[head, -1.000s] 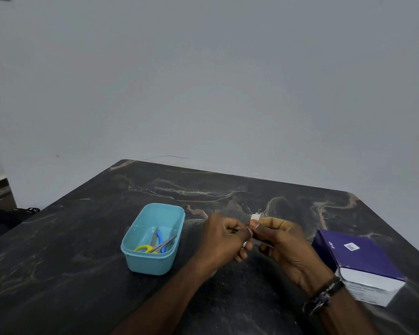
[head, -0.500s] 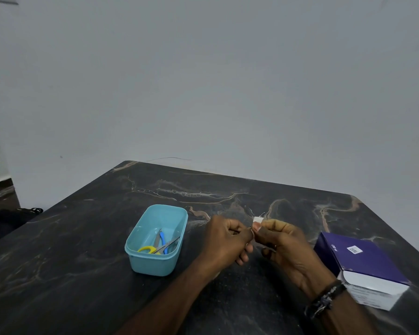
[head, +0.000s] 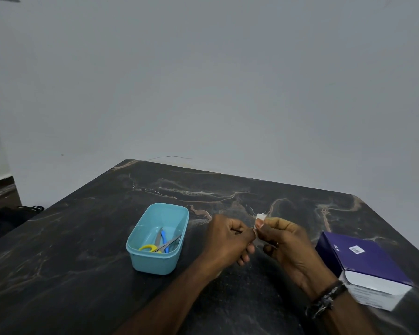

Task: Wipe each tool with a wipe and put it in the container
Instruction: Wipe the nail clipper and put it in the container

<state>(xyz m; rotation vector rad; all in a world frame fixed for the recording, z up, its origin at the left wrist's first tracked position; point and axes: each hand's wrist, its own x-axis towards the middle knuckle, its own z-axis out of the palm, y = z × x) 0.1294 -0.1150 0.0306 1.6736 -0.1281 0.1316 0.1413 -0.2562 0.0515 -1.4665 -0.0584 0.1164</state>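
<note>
A light blue plastic container [head: 140,258] stands on the dark marble table [head: 70,250]. Inside it lie yellow-handled scissors [head: 150,248], a blue-handled tool [head: 164,238] and a thin metal tool [head: 171,243]. Right of the container my left hand [head: 228,240] is curled round a small thin metal tool that is almost fully hidden in the fingers. My right hand [head: 286,245] pinches a small white wipe [head: 261,216] against the tool's end. Both hands meet above the table.
A purple and white box [head: 365,267] sits on the table at the right, close to my right wrist with its dark bracelet. A plain grey wall stands behind the table. A dark bag lies on the floor at far left.
The hands stay together with only slight finger motion. The view has shifted a little, so everything sits slightly right and lower in the frame.
</note>
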